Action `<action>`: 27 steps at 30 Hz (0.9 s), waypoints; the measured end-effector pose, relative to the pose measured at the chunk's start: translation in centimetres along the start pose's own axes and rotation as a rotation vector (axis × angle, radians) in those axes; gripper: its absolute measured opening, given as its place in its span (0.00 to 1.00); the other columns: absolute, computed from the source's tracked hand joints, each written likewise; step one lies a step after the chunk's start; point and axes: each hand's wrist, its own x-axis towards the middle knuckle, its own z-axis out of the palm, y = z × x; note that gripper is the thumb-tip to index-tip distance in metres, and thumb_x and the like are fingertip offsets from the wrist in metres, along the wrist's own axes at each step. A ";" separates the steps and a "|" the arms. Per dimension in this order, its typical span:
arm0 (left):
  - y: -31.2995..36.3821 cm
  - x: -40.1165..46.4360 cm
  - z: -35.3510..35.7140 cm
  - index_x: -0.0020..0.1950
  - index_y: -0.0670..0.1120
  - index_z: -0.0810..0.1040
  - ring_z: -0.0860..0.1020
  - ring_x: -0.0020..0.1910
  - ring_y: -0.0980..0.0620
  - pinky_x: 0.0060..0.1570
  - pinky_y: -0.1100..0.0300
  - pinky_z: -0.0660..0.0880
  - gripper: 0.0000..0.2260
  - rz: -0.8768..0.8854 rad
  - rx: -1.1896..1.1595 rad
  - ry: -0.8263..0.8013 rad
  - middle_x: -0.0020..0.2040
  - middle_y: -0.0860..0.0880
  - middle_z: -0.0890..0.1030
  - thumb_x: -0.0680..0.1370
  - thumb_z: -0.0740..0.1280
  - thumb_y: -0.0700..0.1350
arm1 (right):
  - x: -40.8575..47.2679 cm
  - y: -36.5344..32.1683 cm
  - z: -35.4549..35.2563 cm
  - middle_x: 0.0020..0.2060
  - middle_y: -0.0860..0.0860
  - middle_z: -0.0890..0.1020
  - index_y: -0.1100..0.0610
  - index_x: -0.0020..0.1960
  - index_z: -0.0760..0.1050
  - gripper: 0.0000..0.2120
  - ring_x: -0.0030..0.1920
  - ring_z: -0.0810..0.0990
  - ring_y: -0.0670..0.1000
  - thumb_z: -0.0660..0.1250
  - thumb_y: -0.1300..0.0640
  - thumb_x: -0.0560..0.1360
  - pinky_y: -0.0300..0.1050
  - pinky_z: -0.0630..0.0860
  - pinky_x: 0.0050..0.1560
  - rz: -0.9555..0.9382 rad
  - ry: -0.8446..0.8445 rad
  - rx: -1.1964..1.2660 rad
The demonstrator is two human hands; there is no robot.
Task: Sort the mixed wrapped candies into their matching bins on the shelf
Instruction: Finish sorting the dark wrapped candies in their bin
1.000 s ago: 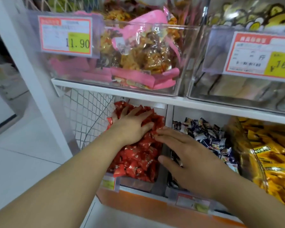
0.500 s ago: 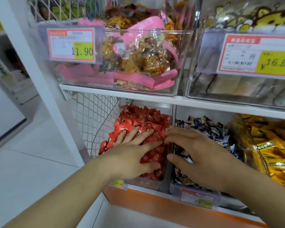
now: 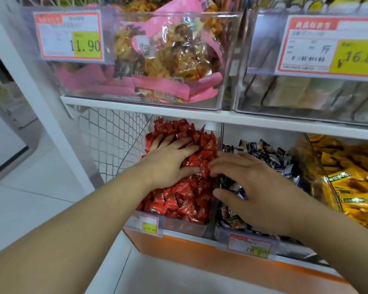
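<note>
White shelf board (image 3: 200, 116) across the middle. Under it: red candies (image 3: 179, 200) heaped in a clear bin (image 3: 185, 227), left hand (image 3: 168, 166) spread flat on the heap, right hand (image 3: 255, 187) fingers loosely bent, fingertips at the heap's edge over the dark candies (image 3: 263, 151) bin; holding anything, cannot tell. Above it: price tag (image 3: 69, 36), pink packets (image 3: 168, 90). Left of it: pale floor tiles (image 3: 30, 187).

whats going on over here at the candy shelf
A person is sorting wrapped candies in the lower shelf bins. The left hand rests with fingers spread on the heap of red candies in the leftmost clear bin. The right hand reaches over the divider, fingers curled at the red heap's edge, above the bin of dark blue and white candies. Whether it pinches a piece is hidden. Yellow packets fill the next bin.
</note>
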 end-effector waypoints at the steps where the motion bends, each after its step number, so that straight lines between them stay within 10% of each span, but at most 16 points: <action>1: 0.1 -0.3 -0.1 0.81 0.65 0.57 0.48 0.83 0.44 0.80 0.39 0.42 0.31 0.004 -0.048 0.007 0.84 0.57 0.53 0.79 0.60 0.69 | 0.0 0.1 0.0 0.74 0.35 0.68 0.43 0.72 0.71 0.21 0.78 0.53 0.35 0.60 0.39 0.81 0.41 0.47 0.81 0.000 -0.002 -0.001; 7: 0.0 -4.0 -1.6 0.78 0.73 0.58 0.47 0.83 0.54 0.81 0.44 0.48 0.26 0.067 -0.309 0.027 0.82 0.67 0.52 0.81 0.62 0.66 | 0.1 0.1 -0.2 0.73 0.34 0.67 0.42 0.72 0.71 0.21 0.77 0.56 0.37 0.60 0.38 0.80 0.41 0.50 0.81 0.014 -0.010 0.022; 14: 0.2 -4.6 0.1 0.79 0.74 0.49 0.29 0.79 0.59 0.79 0.43 0.33 0.29 0.167 -0.060 -0.217 0.81 0.68 0.39 0.80 0.57 0.71 | -0.1 -0.3 -0.1 0.75 0.34 0.65 0.41 0.74 0.70 0.21 0.77 0.51 0.32 0.62 0.41 0.82 0.34 0.43 0.78 0.027 0.003 0.037; 27: -1.4 0.7 0.8 0.79 0.70 0.57 0.46 0.83 0.49 0.81 0.44 0.45 0.28 0.101 0.128 -0.024 0.84 0.54 0.55 0.79 0.49 0.71 | -0.1 0.0 0.1 0.75 0.34 0.66 0.41 0.73 0.70 0.21 0.78 0.53 0.34 0.62 0.41 0.81 0.34 0.47 0.78 0.031 0.001 0.040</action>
